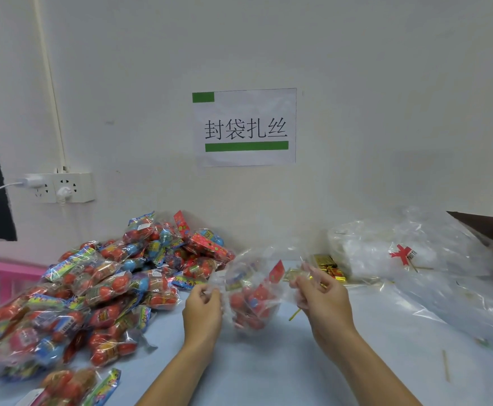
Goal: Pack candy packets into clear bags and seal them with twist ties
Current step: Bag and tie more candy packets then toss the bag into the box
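Your left hand [203, 306] and right hand [320, 294] each pinch a side of the crinkled clear plastic bag [252, 300] of red candy packets, held at frame centre above the pale blue table [283, 370]. Thin yellow twist tie [295, 314] under right grip. Heaped candy packets [99, 288] lower left; gold twist-tie bundle [328, 266] right of centre.

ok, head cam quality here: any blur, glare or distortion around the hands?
Head view: wide-angle bend curves the conduit and wall edges; light is soft and even, shadows faint; the clear bag held between left hand and right hand is smeared by motion, fingertips soft; mild sheen on the plastic heap; the sign is sharp.
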`<state>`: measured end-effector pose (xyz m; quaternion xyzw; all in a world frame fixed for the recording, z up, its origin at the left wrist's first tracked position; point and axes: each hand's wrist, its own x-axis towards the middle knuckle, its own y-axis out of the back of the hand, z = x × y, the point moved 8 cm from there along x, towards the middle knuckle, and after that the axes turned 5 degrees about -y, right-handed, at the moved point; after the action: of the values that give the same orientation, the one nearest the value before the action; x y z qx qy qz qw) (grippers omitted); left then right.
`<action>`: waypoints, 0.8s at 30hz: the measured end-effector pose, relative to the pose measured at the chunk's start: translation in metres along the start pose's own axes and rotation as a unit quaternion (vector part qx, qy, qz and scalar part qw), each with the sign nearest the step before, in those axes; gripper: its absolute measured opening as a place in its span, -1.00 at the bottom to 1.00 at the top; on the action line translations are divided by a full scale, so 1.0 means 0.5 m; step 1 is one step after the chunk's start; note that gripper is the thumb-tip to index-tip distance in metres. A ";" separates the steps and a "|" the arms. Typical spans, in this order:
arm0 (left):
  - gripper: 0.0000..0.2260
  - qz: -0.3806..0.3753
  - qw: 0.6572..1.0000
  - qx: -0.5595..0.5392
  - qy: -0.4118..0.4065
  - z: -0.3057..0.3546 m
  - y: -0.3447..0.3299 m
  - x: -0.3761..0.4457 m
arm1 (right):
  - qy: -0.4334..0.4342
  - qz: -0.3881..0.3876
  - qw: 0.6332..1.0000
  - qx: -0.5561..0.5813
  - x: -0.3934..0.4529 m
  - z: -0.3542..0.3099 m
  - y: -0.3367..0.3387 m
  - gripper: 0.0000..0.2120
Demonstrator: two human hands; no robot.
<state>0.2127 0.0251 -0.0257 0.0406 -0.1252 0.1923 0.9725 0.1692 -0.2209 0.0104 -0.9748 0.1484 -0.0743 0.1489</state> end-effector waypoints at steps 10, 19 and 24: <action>-0.68 -0.075 0.965 0.046 -0.247 0.121 -0.028 -0.063 | -0.012 -0.038 0.998 0.047 -0.007 -0.001 -0.013 -0.56; -0.84 -0.022 0.969 0.023 -0.247 0.126 -0.010 -0.043 | -0.014 -0.083 0.991 0.107 -0.012 -0.013 -0.026 -0.72; -0.87 0.021 0.982 -0.032 -0.183 0.097 0.010 -0.025 | -0.022 -0.015 1.000 0.009 0.000 0.007 0.004 -0.79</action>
<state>0.1885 0.0192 0.0182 0.0416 -0.3077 0.1977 0.9298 0.1693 -0.2215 0.0064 -0.9770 0.1294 -0.0565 0.1599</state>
